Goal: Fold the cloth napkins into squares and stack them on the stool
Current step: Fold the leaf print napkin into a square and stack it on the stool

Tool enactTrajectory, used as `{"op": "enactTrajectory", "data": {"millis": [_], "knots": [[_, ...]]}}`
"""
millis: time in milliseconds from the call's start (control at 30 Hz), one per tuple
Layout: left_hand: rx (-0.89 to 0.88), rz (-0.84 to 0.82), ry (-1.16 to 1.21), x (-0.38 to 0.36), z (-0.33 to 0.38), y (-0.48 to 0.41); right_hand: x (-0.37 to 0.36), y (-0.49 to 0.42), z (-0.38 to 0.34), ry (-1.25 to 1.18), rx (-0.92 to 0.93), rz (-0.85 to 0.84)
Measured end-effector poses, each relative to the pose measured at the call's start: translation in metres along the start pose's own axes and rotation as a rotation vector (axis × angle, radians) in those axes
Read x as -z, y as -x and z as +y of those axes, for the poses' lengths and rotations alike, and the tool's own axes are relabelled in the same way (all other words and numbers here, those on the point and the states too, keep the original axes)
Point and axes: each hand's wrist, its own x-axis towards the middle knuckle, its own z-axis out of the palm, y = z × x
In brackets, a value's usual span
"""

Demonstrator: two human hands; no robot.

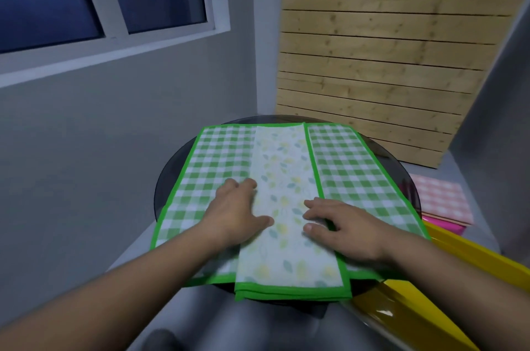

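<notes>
My left hand [238, 210] lies flat, holding nothing. Its fingers press down on the line where the floral strip [282, 161] meets the green gingham napkin [212, 161], and the thumb reaches onto the floral side. My right hand [347, 228] mirrors it just across the strip. It too is flat and spread, with the fingertips on the floral cloth and the palm over the strip's green-bordered right edge. Neither hand pinches or grips anything.

The strip runs lengthwise straight away from both hands. Its near end hangs just past the rim below my wrists, and its far end lies well beyond my fingertips. Gingham panels spread outward beside each hand. I cannot tell whether the strip is a flap of the same napkin or a separate one.

Both hands sit on the near part of the strip and are equally close to it, so I judge the next fold runs along that long axis. That means reaching forward for the far edge.

The napkin rests on a round dark top [169, 175]. Beyond my right hand lie a glossy yellow bar [464, 259] and, farther out, a pink checked cloth [441, 198].
</notes>
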Motion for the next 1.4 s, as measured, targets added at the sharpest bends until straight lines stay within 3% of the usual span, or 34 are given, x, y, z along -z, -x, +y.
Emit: {"op": "enactTrajectory", "data": {"millis": [133,333,633,867,1067,1400], "knots": [[-0.369,-0.115,-0.037,0.002,-0.012,0.024,-0.003,0.006,-0.003,0.035,0.027,0.025],[-0.521,-0.137,-0.049,-0.014,-0.016,0.052,-0.019,0.023,-0.016,0.025,0.249,0.102],[-0.550,-0.140,0.077,-0.029,-0.024,0.074,-0.040,0.045,-0.022,-0.119,0.255,0.045],[-0.554,-0.099,0.132,-0.030,-0.022,0.078,-0.045,0.053,-0.029,-0.094,0.219,0.032],[-0.575,-0.052,0.132,-0.033,-0.017,0.082,-0.050,0.054,-0.033,-0.059,0.237,0.094],[-0.509,-0.104,0.349,-0.022,-0.008,0.082,-0.046,0.054,-0.032,-0.108,0.264,0.147]]}}
